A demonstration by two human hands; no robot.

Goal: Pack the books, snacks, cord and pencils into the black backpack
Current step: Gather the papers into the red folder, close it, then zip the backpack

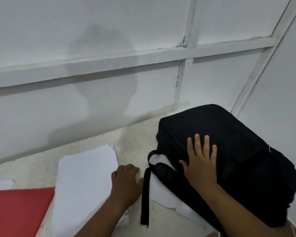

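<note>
The black backpack (232,151) lies flat on the floor at the right, close to the white wall, and it looks zipped. My right hand (201,161) rests flat on top of it with the fingers spread. A black strap (146,190) trails from the bag's left end toward me. Just left of that strap my left hand (126,182) sits on the floor with curled fingers, holding nothing that I can see. No books, snacks, cord or pencils show outside the bag.
White paper sheets (85,182) lie on the floor to the left and under the bag. A red sheet (19,209) covers the lower left corner. The white panelled wall (109,65) stands right behind the bag.
</note>
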